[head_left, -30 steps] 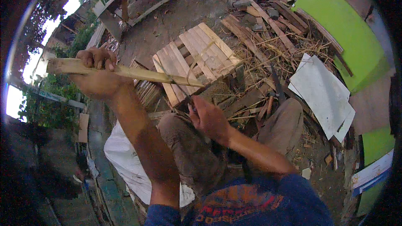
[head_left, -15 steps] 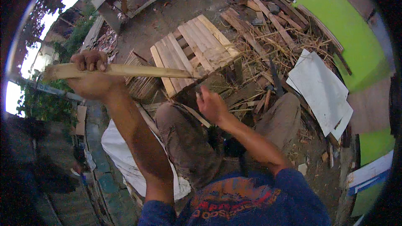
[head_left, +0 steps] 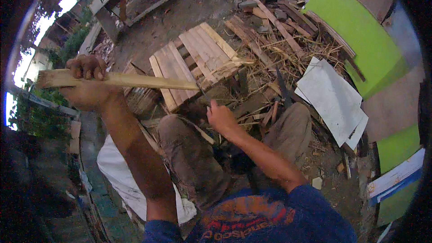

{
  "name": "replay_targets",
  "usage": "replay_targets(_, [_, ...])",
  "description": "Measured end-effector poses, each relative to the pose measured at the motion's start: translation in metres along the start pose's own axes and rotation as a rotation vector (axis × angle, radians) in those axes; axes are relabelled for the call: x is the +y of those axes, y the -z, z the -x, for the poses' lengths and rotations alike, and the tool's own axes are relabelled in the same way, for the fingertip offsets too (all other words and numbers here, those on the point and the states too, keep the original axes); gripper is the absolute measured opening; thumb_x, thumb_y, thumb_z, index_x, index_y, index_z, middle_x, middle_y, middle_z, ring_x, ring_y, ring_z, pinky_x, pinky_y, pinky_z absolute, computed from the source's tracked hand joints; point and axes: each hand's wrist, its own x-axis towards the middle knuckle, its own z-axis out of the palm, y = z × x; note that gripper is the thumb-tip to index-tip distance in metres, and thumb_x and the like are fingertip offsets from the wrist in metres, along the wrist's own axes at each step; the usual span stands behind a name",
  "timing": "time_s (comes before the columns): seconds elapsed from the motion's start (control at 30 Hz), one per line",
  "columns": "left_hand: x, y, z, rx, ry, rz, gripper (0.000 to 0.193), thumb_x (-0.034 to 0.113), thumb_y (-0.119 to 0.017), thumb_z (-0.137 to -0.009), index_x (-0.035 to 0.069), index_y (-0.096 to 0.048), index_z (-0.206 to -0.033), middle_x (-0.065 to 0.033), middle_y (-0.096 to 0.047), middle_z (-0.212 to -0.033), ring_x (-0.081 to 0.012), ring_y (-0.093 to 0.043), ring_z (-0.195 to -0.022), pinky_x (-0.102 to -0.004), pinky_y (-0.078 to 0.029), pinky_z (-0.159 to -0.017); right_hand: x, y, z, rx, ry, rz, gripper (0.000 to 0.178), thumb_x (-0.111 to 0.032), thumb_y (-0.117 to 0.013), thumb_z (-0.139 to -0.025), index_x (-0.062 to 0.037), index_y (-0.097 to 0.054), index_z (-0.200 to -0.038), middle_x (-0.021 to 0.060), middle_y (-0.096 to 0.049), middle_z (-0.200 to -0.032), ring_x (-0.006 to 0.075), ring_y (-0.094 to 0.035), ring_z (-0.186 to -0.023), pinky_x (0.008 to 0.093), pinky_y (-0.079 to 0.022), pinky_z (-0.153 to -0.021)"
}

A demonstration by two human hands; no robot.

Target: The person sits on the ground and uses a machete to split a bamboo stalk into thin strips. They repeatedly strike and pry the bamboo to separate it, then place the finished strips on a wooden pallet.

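My left hand [head_left: 87, 85] is wrapped round a long pale wooden slat [head_left: 139, 81], holding it raised and nearly level. Its free end points right, over a small slatted wooden platform [head_left: 189, 58] standing on the ground before my knees. My right hand [head_left: 221, 118] is closed just below and right of that end. From its fingers a thin dark blade-like piece [head_left: 203, 92] reaches up toward the slat's tip; the handle is hidden in my grip, so the exact kind of tool cannot be made out.
Scrap boards [head_left: 279, 22] and dry straw [head_left: 310, 40] lie beyond the platform. White sheets [head_left: 333, 99] rest to the right, near a green panel [head_left: 360, 40]. A white sack [head_left: 117, 164] lies by my left leg. At the far left stands a wooden bench-like frame [head_left: 135, 4].
The whole view has shifted slightly. My right hand has moved a little away from the slat's end, and the slat has moved a little left. Both hands keep their hold.
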Motion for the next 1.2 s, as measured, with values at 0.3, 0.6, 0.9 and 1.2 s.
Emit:
replay_targets(0.3, [-0.001,0.039,0.0,-0.082,0.091,0.193,0.047,0.053,-0.032,-0.094,0.014,-0.043,-0.07,-0.0034,-0.039,-0.058,-0.0153,-0.039,-0.043,-0.0284,-0.034,-0.042,0.008,-0.025,0.016,0.096,0.034,-0.027,0.026,-0.024,-0.053,-0.096,-0.0015,-0.047,-0.108,0.0252,-0.065,-0.077,0.0477,-0.063,-0.07,0.058,-0.05,-0.062])
replay_targets(0.6, [0.012,0.04,-0.013,-0.056,0.115,0.099,0.071,0.079,-0.027,-0.088,0.012,-0.044,-0.07,-0.0029,-0.038,-0.059,-0.0151,-0.037,-0.047,-0.028,-0.031,-0.045,0.036,-0.018,0.009,-0.028,-0.052,0.131,0.035,-0.025,-0.054,-0.095,0.0,-0.049,-0.119,0.0246,-0.066,-0.077,0.047,-0.064,-0.071,0.0579,-0.05,-0.066])
replay_targets(0.9, [0.052,0.037,-0.025,-0.251,0.147,0.254,0.063,0.071,-0.031,-0.089,0.013,-0.035,-0.065,-0.0018,-0.03,-0.057,-0.0149,-0.029,-0.048,-0.0288,-0.024,-0.042,-0.035,0.023,0.015,0.042,0.037,-0.082,0.027,-0.02,-0.057,-0.094,0.0019,-0.054,-0.109,0.0235,-0.066,-0.082,0.0453,-0.064,-0.078,0.0515,-0.051,-0.068])
replay_targets(1.2, [0.075,-0.003,0.017,-0.255,0.178,0.297,0.053,0.062,-0.036,-0.089,0.015,-0.033,-0.065,-0.0014,-0.029,-0.057,-0.014,-0.024,-0.051,-0.0306,-0.022,-0.049,-0.199,0.106,0.045,-0.017,0.506,-0.157,0.031,-0.019,-0.059,-0.09,0.0009,-0.052,-0.112,0.0236,-0.064,-0.093,0.0432,-0.064,-0.086,0.0497,-0.053,-0.072])
